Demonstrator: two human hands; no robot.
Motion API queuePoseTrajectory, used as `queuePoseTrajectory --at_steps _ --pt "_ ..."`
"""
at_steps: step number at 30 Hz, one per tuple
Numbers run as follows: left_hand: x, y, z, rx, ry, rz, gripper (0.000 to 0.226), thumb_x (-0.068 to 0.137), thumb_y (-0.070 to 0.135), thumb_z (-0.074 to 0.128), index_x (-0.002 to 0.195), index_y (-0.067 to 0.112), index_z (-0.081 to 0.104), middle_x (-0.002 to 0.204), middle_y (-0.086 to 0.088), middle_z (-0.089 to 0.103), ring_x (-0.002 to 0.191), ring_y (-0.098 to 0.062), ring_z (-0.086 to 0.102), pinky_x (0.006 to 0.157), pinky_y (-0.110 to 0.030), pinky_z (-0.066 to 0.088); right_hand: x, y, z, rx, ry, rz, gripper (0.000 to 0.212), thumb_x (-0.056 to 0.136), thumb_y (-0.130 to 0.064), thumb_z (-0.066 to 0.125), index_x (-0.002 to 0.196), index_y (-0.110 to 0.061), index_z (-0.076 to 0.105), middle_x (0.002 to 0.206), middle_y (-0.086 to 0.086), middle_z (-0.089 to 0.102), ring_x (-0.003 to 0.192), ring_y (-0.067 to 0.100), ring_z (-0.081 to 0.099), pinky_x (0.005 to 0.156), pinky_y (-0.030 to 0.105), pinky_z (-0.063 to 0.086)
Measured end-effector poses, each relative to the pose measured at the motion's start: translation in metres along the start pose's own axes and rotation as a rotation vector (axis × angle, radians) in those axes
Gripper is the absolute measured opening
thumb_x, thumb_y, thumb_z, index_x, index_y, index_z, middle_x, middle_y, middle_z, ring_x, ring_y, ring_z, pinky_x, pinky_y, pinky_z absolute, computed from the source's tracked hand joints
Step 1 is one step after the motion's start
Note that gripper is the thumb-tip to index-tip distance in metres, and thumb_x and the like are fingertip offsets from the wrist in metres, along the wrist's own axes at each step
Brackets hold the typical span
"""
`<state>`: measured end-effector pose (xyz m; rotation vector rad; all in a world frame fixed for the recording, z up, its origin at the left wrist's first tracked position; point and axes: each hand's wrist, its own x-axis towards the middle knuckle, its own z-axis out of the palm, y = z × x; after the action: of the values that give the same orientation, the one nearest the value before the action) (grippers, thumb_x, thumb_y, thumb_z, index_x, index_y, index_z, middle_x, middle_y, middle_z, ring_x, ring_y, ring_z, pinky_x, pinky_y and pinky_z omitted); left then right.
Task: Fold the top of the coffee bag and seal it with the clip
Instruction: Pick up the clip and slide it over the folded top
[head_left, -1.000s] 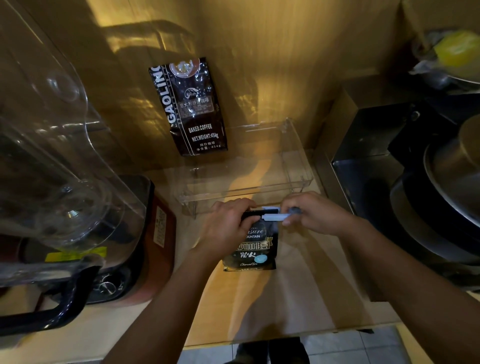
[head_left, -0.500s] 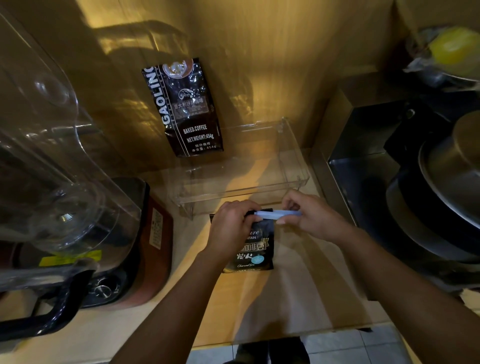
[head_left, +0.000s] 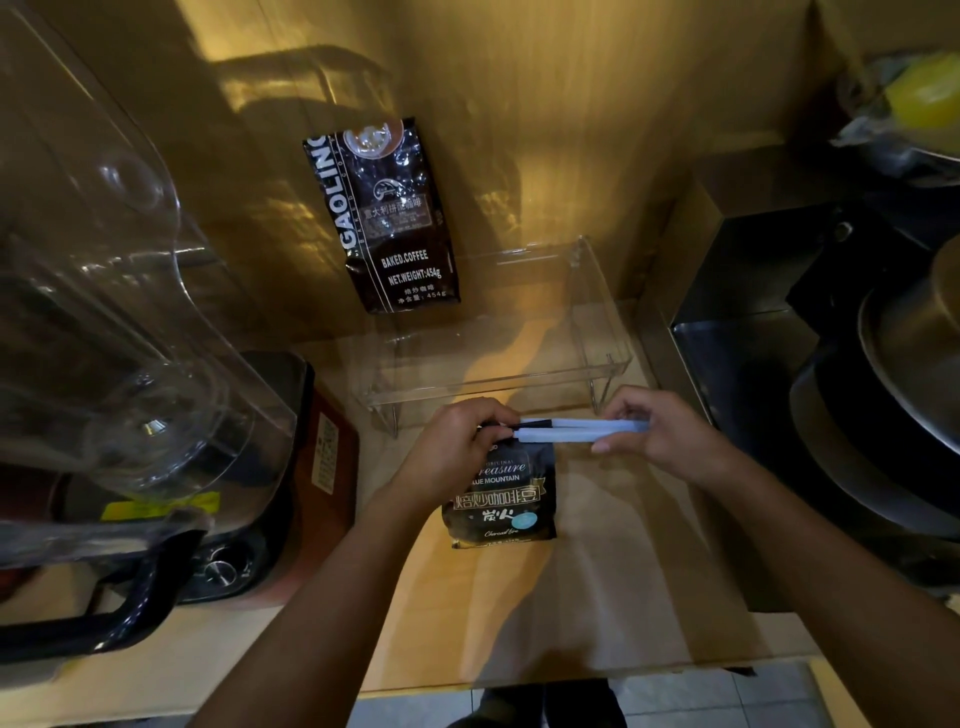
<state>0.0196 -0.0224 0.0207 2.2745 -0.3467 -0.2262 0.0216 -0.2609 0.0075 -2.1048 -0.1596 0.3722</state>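
A small black coffee bag (head_left: 501, 501) with gold and white lettering stands on the wooden counter, just in front of me. My left hand (head_left: 457, 449) pinches the bag's folded top at its left end. A long pale blue clip (head_left: 574, 431) lies across that folded top, its two arms spread in a narrow V and sticking out to the right. My right hand (head_left: 657, 434) holds the clip's right end between thumb and fingers.
A larger black coffee bag (head_left: 387, 218) leans on the wooden back wall. A clear acrylic tray (head_left: 597, 332) stands right behind my hands. A blender with a clear jug (head_left: 119, 332) fills the left. Metal pans (head_left: 904, 374) are stacked at the right; the counter edge (head_left: 571, 675) is near.
The clip has slid to the right along the folded top and its arms now show apart. My right hand moved right with it. My left hand stays on the fold.
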Motion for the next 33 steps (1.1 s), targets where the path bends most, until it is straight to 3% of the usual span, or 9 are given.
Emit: queuePoseTrajectory --at_steps 3,7,12,15,17,19,22,26,33 --pt "-0.002 0.004 0.001 0.036 0.035 -0.001 0.013 0.085 0.005 0.055 0.088 0.013 0.064 0.097 0.0 0.065 0.091 -0.013 0.056 0.067 -0.005 0.035 0.004 -0.004 0.0 -0.037 -0.004 -0.011 0.021 0.065 -0.022 0.077 0.07 -0.026 0.057 0.08 -0.006 0.057 0.075 0.008 0.055 0.054 0.005 0.043" --pt "-0.004 0.012 0.006 0.14 0.087 0.071 0.008 0.084 0.0 0.054 0.085 0.006 0.059 0.105 -0.009 0.06 0.1 -0.019 0.05 0.083 -0.022 0.029 0.006 -0.011 0.002 -0.077 -0.024 0.002 0.022 0.064 -0.022 0.078 0.071 -0.027 0.057 0.078 -0.006 0.057 0.071 0.009 0.055 0.053 0.016 0.041" --pt "-0.005 0.017 0.01 0.177 0.106 0.058 0.01 0.086 0.001 0.05 0.085 0.008 0.057 0.099 -0.009 0.059 0.095 -0.019 0.047 0.076 -0.02 0.021 0.009 -0.023 0.014 -0.063 -0.07 -0.015 0.02 0.065 -0.021 0.078 0.072 -0.025 0.059 0.076 -0.002 0.058 0.073 0.017 0.055 0.062 0.03 0.044" --pt "-0.004 0.018 0.012 0.214 0.082 0.024 0.011 0.087 0.004 0.048 0.084 0.013 0.053 0.091 -0.004 0.056 0.087 -0.018 0.045 0.078 -0.026 0.025 0.014 -0.031 0.024 -0.058 -0.087 -0.047 0.018 0.067 -0.019 0.077 0.076 -0.018 0.061 0.076 0.0 0.058 0.072 0.017 0.053 0.062 0.03 0.041" --pt "-0.003 0.017 0.014 0.248 0.053 0.016 0.018 0.085 0.001 0.047 0.08 0.018 0.047 0.085 0.001 0.049 0.081 -0.016 0.042 0.077 -0.029 0.028 0.016 -0.034 0.027 -0.033 -0.125 -0.079 0.017 0.068 -0.012 0.075 0.078 -0.013 0.062 0.086 0.004 0.057 0.081 0.02 0.054 0.07 0.031 0.043" --pt "-0.003 0.014 0.016 0.271 0.052 0.004 0.024 0.084 0.0 0.047 0.079 0.022 0.041 0.084 0.005 0.044 0.079 -0.01 0.033 0.074 -0.027 0.023 0.016 -0.034 0.025 0.028 -0.14 -0.085 0.019 0.068 -0.003 0.073 0.084 -0.006 0.065 0.095 0.005 0.055 0.089 0.018 0.054 0.076 0.024 0.043" --pt "-0.006 0.01 0.019 0.266 0.089 0.013 0.026 0.083 -0.002 0.047 0.079 0.023 0.039 0.084 0.006 0.042 0.073 -0.005 0.024 0.064 -0.026 0.016 0.011 -0.03 0.019 0.139 -0.097 -0.043 0.022 0.066 -0.004 0.075 0.079 -0.019 0.066 0.087 -0.003 0.061 0.077 -0.001 0.057 0.063 0.006 0.044" --pt "-0.006 0.009 0.021 0.272 0.116 0.034 0.025 0.084 0.001 0.047 0.078 0.024 0.039 0.082 0.006 0.043 0.072 -0.006 0.026 0.064 -0.026 0.016 0.006 -0.023 0.023 0.24 -0.024 -0.006 0.021 0.066 -0.011 0.076 0.072 -0.029 0.067 0.079 -0.002 0.065 0.071 0.007 0.059 0.062 0.018 0.048" --pt "-0.005 0.016 0.022 0.271 0.138 0.022 0.027 0.081 -0.001 0.049 0.075 0.023 0.038 0.079 0.003 0.045 0.07 -0.007 0.026 0.06 -0.027 0.013 0.01 -0.02 0.034 0.295 0.009 -0.02 0.015 0.068 -0.008 0.074 0.069 -0.021 0.066 0.072 -0.002 0.059 0.067 0.01 0.054 0.061 0.025 0.043"
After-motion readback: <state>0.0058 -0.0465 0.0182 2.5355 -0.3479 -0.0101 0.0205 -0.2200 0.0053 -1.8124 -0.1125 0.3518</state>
